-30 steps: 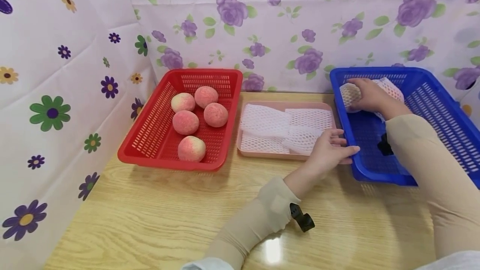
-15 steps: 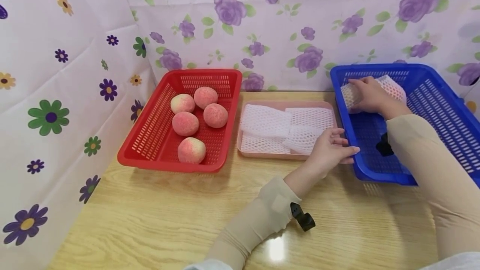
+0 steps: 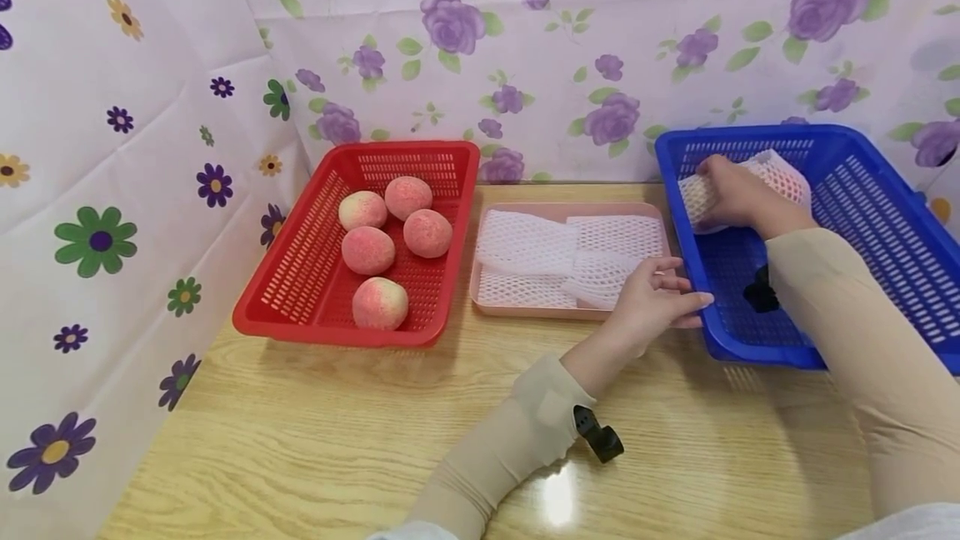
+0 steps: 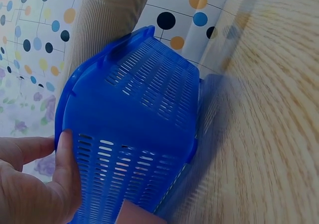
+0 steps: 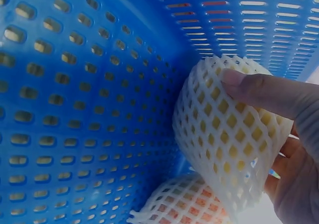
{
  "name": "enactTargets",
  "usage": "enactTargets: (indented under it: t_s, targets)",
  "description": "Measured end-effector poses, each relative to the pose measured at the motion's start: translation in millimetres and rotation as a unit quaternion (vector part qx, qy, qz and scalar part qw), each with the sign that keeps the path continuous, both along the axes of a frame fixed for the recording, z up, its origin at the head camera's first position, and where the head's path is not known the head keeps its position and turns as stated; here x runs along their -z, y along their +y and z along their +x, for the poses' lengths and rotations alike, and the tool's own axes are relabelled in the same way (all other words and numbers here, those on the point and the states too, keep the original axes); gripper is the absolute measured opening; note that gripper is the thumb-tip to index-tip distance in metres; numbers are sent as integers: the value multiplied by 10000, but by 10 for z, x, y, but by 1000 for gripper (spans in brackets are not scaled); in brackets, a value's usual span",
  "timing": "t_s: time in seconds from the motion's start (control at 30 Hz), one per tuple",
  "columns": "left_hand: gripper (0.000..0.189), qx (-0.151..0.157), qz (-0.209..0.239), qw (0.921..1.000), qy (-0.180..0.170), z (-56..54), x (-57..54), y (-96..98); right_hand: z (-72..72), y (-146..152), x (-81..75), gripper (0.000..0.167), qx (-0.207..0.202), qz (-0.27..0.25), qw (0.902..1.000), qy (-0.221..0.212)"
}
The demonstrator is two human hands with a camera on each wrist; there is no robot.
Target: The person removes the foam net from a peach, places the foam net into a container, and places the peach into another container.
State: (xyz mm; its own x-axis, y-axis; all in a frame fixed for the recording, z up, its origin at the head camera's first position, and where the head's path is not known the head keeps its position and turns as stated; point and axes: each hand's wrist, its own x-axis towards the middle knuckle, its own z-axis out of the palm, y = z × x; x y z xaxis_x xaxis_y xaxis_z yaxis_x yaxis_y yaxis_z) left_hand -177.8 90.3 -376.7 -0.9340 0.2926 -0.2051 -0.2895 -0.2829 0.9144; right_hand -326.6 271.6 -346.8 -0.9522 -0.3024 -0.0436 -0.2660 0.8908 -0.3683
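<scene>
Inside the blue basket [image 3: 757, 348], my right hand [image 3: 738, 194] grips a peach in a white foam net [image 5: 224, 119] at the back left corner. Its thumb lies over the net in the right wrist view. A second netted peach [image 3: 783, 177] sits right behind that hand, and its pinkish skin shows through the mesh. My left hand [image 3: 651, 302] holds the left rim of the blue basket, thumb at the rim and fingers against the outer wall. In the left wrist view the thumb and a finger of the left hand [image 4: 42, 179] pinch that rim.
A red basket [image 3: 341, 332] with several bare peaches [image 3: 380, 303] stands at the left. Between the baskets lies a pink tray [image 3: 517, 311] with flat white foam nets [image 3: 525, 244]. Flowered cloth [image 3: 555, 90] hangs behind the wooden table [image 3: 337, 432].
My right hand stays on the netted peach in the corner, its fingers shifting slightly down over it. The left hand keeps its place at the rim. The head view has shifted a little.
</scene>
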Motion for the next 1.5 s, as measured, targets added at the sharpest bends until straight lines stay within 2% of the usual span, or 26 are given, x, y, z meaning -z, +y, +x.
enactTargets:
  t_s: [0.1,0.27,0.47,0.63,0.83,1.07,1.37,1.5]
  targets:
    - [48,18,82,10000,23,4,10,-11,-1,-8,8,84,-17,-90,9999,-145]
    - [48,-17,128,9999,90,6,24,-13,3,-13,9,96,65,334,9994,-119]
    - [48,-22,131,9998,167,-1,35,-3,12,23,23,84,112,570,9983,-86]
    - [54,-21,90,9998,199,-11,1,-23,0,17,-5,81,33,638,9979,-56]
    - [61,19,8,9998,189,-3,-12,-40,3,15,2,80,-86,991,9948,-197]
    - [61,122,38,9997,214,17,-8,-25,32,31,-7,81,23,874,9957,-298]
    - [61,188,150,9996,123,15,-6,-26,90,-10,-89,79,-313,1350,9903,-69]
    - [61,201,204,9995,127,1,-2,-35,109,-16,-131,78,-502,1286,9903,178]
